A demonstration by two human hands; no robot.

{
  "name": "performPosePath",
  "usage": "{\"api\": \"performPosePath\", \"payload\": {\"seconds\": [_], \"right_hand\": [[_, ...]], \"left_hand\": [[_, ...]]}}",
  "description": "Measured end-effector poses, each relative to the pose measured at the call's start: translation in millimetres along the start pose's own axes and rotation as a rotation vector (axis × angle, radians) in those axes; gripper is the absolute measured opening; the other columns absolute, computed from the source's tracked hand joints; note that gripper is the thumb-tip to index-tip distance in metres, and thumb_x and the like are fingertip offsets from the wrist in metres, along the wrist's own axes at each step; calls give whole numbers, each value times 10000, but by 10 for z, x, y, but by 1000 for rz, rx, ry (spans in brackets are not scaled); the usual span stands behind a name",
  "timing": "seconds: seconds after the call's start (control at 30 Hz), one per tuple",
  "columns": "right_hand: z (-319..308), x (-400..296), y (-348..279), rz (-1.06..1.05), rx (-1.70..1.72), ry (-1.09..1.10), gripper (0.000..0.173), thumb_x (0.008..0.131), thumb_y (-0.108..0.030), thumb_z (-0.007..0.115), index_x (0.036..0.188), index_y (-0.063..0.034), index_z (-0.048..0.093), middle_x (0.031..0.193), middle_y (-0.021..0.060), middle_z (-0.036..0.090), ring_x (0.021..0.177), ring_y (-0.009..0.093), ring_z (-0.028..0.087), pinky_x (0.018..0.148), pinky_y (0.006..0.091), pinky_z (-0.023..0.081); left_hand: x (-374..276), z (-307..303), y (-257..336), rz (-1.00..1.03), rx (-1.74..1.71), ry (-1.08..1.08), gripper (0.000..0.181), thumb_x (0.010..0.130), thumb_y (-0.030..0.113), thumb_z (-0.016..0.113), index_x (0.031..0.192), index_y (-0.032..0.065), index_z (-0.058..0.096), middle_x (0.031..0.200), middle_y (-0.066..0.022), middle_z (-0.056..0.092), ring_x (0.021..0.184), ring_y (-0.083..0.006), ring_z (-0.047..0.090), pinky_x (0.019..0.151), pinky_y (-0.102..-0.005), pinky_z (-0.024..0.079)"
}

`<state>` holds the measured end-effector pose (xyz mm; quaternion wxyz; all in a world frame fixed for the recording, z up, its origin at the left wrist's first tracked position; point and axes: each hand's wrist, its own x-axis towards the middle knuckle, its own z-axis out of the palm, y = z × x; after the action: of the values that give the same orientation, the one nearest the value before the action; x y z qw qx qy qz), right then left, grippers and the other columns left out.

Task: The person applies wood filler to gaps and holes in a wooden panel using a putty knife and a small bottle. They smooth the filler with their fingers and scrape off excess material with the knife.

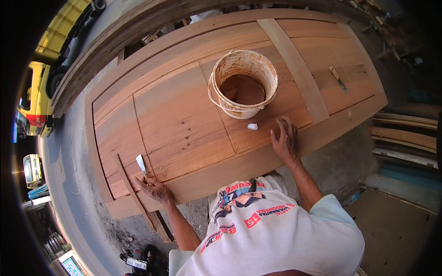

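My left hand [155,190] grips the handle of a putty knife [141,163] at the near left of a large wooden door panel [179,114]. The knife's blade points up and away from me. Beside that hand, a thin wooden strip [129,186] lies across the panel's near edge. My right hand [286,141] rests on the panel with thumb and fingers apart, holding nothing. Just left of it sits a small white plastic cap [252,126]. Beyond the cap stands a white plastic bucket [272,76], stained inside, with brown material at its bottom.
A worn paintbrush or similar hand tool [338,79] lies on the right part of the panel. Long timber beams [103,51] run along the far side. Stacked boards [404,136] stand at right. A yellow truck [62,31] is on the road at left; a motorcycle [141,257] is below.
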<state>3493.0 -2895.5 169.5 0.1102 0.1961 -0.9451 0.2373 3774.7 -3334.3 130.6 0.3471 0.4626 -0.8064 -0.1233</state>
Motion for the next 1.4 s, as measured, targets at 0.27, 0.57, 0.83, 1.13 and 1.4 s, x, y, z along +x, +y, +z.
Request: {"api": "performPosePath", "payload": {"seconds": [0.27,0.57,0.83,1.13,1.4], "right_hand": [[130,-152,105,18,-34,-21,365,974,-154,705,1297,-9,616,1348,208,583,1254,410,555,1069,529,457],[97,-132,126,-21,78,4,352,950,-129,725,1263,-11,617,1297,199,599,1204,415,570,1030,522,481],[-88,164,586,-245,337,-231,447,909,-131,763,1311,-12,608,1305,195,596,1234,406,580,1051,519,480],[-365,407,1248,-361,287,-181,511,887,-145,773,1353,-19,605,1387,189,580,1296,379,566,1110,513,454],[-452,821,1202,-119,483,-352,424,953,-167,748,1332,-10,639,1151,170,699,1097,363,676,990,476,540]], "left_hand": [[-106,-24,132,-39,-184,22,649,1087,64,542,1686,87,296,1358,-200,644,1231,-328,618,995,-430,547],[-24,26,-229,164,91,-55,346,1027,34,610,1366,-5,672,1207,-227,687,1131,-388,641,971,-493,524],[108,17,177,-71,54,-102,329,1078,110,582,1347,-63,658,1236,-231,701,1146,-353,671,973,-432,540],[-458,378,1084,59,28,11,486,1050,48,552,1526,-34,510,1362,-266,615,1209,-393,642,1017,-472,534],[-631,302,1023,20,226,-106,459,1004,16,586,1462,18,596,1326,-213,641,1234,-388,593,1070,-497,465]]}}
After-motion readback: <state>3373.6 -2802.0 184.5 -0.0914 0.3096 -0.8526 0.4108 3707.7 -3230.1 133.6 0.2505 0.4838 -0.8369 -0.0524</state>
